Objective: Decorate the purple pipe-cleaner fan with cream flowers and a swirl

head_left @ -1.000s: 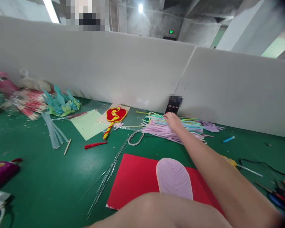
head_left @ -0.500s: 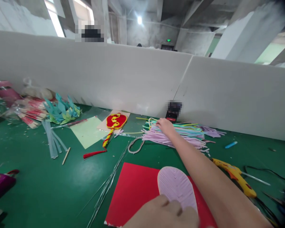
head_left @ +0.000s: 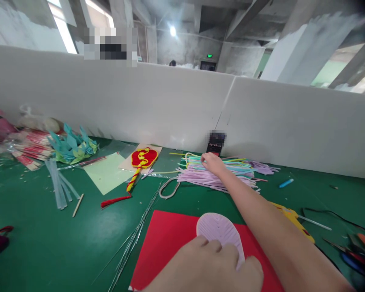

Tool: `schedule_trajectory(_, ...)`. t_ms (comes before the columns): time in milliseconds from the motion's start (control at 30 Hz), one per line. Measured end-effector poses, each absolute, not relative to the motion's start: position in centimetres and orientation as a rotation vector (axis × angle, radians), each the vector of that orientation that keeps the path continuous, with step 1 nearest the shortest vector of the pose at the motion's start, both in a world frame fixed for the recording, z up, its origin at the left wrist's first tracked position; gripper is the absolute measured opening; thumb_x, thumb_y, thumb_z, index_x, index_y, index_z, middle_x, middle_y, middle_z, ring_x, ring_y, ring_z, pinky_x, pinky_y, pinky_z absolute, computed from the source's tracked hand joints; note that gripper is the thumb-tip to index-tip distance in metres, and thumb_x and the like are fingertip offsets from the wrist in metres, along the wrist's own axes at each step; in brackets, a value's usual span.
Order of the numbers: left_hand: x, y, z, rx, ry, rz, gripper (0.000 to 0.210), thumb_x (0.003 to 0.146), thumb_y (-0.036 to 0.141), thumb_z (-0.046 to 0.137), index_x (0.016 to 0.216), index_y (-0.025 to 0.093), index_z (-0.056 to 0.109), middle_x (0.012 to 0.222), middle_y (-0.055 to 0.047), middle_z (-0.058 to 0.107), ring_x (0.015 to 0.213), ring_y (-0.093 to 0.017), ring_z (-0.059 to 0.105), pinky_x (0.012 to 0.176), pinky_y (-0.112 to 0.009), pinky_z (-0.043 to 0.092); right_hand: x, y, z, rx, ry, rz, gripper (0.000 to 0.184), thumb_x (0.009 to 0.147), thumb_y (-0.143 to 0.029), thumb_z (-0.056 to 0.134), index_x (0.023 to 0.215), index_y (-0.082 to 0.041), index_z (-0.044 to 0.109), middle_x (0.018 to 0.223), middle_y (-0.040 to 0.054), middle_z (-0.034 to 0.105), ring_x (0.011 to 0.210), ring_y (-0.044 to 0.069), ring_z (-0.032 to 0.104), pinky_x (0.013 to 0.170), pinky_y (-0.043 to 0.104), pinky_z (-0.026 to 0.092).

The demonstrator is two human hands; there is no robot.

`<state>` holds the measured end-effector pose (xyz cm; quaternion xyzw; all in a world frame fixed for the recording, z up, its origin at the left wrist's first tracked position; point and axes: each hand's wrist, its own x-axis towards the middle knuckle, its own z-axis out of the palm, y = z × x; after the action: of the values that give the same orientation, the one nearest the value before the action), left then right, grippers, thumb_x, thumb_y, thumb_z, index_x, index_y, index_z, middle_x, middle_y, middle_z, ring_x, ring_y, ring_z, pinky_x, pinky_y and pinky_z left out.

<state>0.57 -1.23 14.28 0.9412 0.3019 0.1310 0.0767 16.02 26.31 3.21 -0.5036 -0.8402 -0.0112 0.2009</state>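
Observation:
My left hand (head_left: 209, 263) is closed at the bottom centre, its knuckles facing away from me, over the lower part of a lilac oval panel (head_left: 219, 225). Slanted rows of fuzzy lilac stems meet along the panel's middle. Beneath it lies a red sheet of card (head_left: 167, 239). Reaching forward, my right hand (head_left: 213, 163) has its fingers bent down onto a pile of pipe cleaners (head_left: 200, 178), lilac in front with mint, blue and yellow behind. Its fingertips are partly hidden among the stems. A bent pale pipe cleaner (head_left: 169, 194) loops out beside the pile.
Left of the pile is a red and yellow fan ornament (head_left: 144, 158) with a tassel. Thin wires (head_left: 138, 233) run beside the card. A yellow glue gun (head_left: 292, 221) and pliers (head_left: 357, 253) lie right. A phone (head_left: 215, 144) leans on the white partition (head_left: 158, 105).
The view has shifted slightly, bringing the pliers further into sight. My left hand has moved up over more of the oval panel. My right hand stays at the pipe cleaner pile.

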Motion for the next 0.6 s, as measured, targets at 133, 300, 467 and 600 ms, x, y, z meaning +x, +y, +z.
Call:
schedule_trajectory(133, 0.3, 1.2, 14.7, 2.673, 1.054, 0.356, 0.013, 0.078, 0.014, 0.048, 0.077, 0.019, 0.059, 0.069, -0.005, 0.064, 0.055, -0.018, 0.058, 0.047, -0.026, 0.039, 16.7, 26.3, 3.2, -1.445, -2.226, 0.041, 0.011, 0.076, -0.016, 0.054, 0.084, -0.020, 0.062, 0.084, 0.0023, 0.066, 0.073, 0.015, 0.059, 0.065, 0.024, 0.042)
schedule_trajectory(300, 0.8, 8.6, 10.5, 2.326, 1.310, 0.872, 0.027, 0.083, 0.012, 0.039, 0.101, 0.020, 0.058, 0.100, -0.007, 0.064, 0.091, -0.021, 0.060, 0.079, -0.033, 0.047, 18.0, 26.0, 2.9, -1.417, -2.193, 0.101, 0.009, 0.079, -0.022, 0.053, 0.083, -0.020, 0.061, 0.079, -0.0012, 0.068, 0.067, 0.012, 0.060, 0.063, 0.022, 0.042)
schedule_trajectory(467, 0.4, 14.1, 4.6, 1.853, 1.543, 1.293, 0.032, 0.084, 0.014, 0.040, 0.114, 0.014, 0.053, 0.115, -0.012, 0.058, 0.101, -0.020, 0.057, 0.090, -0.033, 0.044, 18.2, 24.8, 2.6, -1.391, -2.239, 0.036, 0.009, 0.081, -0.022, 0.052, 0.084, -0.023, 0.060, 0.079, -0.0004, 0.068, 0.072, 0.015, 0.061, 0.065, 0.025, 0.042)
schedule_trajectory(600, -0.1, 14.9, 2.1, 1.714, 1.475, 1.294, 0.040, 0.086, 0.017, 0.039, 0.126, 0.016, 0.043, 0.118, -0.010, 0.058, 0.102, -0.018, 0.058, 0.089, -0.030, 0.045, 18.3, 23.6, 2.3, -1.290, -2.387, -0.059, 0.011, 0.084, -0.019, 0.049, 0.086, -0.022, 0.060, 0.087, 0.0038, 0.068, 0.081, 0.017, 0.060, 0.071, 0.026, 0.041)
